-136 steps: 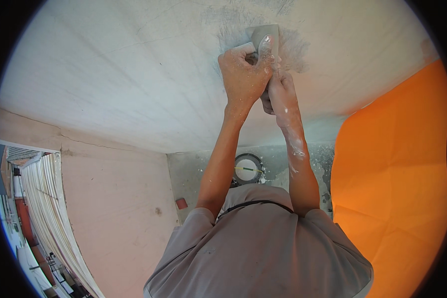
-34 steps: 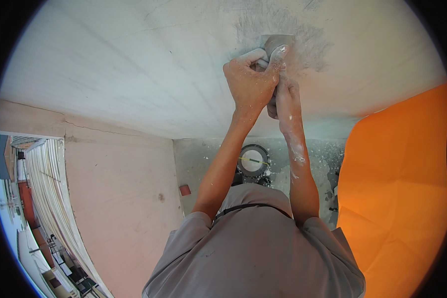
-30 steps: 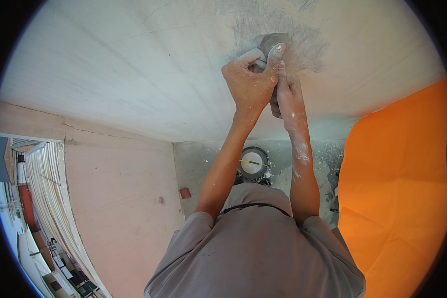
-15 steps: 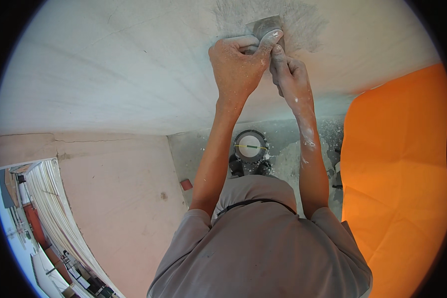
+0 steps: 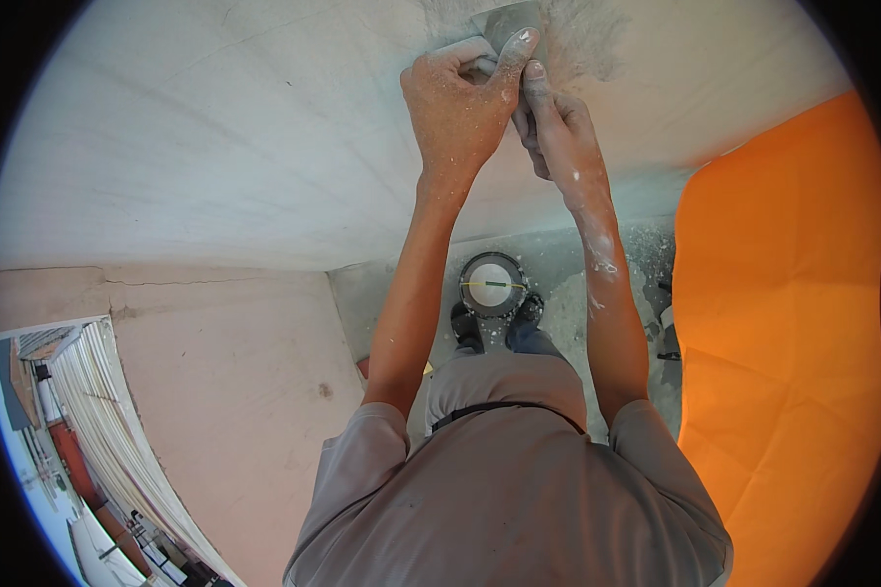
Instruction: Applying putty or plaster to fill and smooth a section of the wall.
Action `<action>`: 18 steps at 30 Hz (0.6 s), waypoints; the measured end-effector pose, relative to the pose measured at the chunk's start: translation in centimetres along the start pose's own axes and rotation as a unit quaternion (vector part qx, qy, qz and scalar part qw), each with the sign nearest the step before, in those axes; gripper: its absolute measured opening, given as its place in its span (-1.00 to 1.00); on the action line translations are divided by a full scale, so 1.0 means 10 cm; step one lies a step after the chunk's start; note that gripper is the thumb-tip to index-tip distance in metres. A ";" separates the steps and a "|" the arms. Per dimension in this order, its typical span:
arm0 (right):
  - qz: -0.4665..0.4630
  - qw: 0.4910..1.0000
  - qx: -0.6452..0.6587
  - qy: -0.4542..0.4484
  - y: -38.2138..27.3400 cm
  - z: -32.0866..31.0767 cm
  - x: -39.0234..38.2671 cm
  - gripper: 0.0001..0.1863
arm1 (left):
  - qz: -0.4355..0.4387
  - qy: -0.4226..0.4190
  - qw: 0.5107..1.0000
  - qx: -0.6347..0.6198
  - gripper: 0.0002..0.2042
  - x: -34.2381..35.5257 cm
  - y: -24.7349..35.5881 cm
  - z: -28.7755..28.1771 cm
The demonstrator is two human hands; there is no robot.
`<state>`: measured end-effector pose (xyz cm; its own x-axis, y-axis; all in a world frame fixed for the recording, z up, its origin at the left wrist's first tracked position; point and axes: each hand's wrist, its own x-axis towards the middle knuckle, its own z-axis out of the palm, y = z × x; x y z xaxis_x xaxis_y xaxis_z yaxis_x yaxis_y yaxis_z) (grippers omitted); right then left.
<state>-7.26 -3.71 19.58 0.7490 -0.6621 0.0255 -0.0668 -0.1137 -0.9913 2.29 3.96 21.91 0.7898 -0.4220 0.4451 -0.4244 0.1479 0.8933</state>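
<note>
Grey, flat-bladed metal, flaring toward a broad, straight edge, forms the scraper just past 12 o'clock, at a chalky pale wall; whether its edge touches cannot be told. The left hand, at 12, grips it, dust-whitened thumb laid along the blade and index finger bent beside it. The right hand, at 1, is curled round the scraper's lower end, its thumb tip just below the left one; the handle is hidden. Rough, smoky-grey streaks spread beside the blade toward 1. Near the centre, between the forearms, a round, dark-rimmed container with a white top stands on speckled concrete. Creased orange sheeting hangs at 3; smooth pinkish wall fills 8.
</note>
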 end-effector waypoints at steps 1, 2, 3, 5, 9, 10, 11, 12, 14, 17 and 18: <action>0.006 1.000 0.007 0.006 0.06 0.02 -0.02 -0.29 | -0.002 -0.007 0.999 0.044 -0.59 0.00 -0.01 -0.02; 0.012 1.000 0.013 0.012 0.13 0.04 -0.03 -0.29 | -0.004 -0.013 0.996 0.089 -0.58 -0.01 -0.03 -0.02; 0.005 1.000 0.014 0.005 0.19 0.07 -0.05 -0.29 | 0.001 -0.005 0.996 0.092 -0.58 -0.07 -0.09 0.01; 0.107 0.994 0.005 0.031 0.27 0.10 -0.09 -0.29 | 0.015 0.046 0.997 0.063 -0.54 -0.21 -0.21 0.13; 0.069 0.997 0.038 -0.012 -0.11 -0.07 -0.03 -0.30 | 0.016 0.060 0.997 0.037 -0.58 -0.04 0.18 0.14; 0.053 0.998 0.041 -0.019 -0.13 -0.09 -0.03 -0.30 | 0.009 0.049 0.997 0.061 -0.59 0.00 0.18 0.11; 0.037 0.998 0.046 -0.026 -0.13 -0.11 -0.03 -0.30 | 0.001 0.038 0.996 0.085 -0.60 0.01 0.18 0.11; 0.032 0.998 0.046 -0.028 -0.06 -0.13 -0.05 -0.30 | 0.005 0.042 0.995 0.086 -0.60 -0.05 0.11 0.16; 0.106 0.994 0.015 -0.011 0.17 -0.12 -0.08 -0.29 | 0.015 0.061 0.996 0.055 -0.60 -0.21 -0.13 0.25; 0.106 0.991 0.061 -0.059 -0.13 -0.21 -0.04 -0.30 | 0.017 0.072 0.993 0.091 -0.61 -0.07 0.06 0.23; 0.105 0.991 0.062 -0.061 -0.18 -0.22 -0.04 -0.30 | 0.028 0.074 0.991 0.104 -0.62 -0.02 0.15 0.22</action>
<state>-8.87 -4.87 21.66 0.8019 -0.5661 -0.1910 -0.1541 0.1129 -0.9816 0.53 2.27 23.04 0.8119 -0.2806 0.5120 -0.5398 -0.0266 0.8414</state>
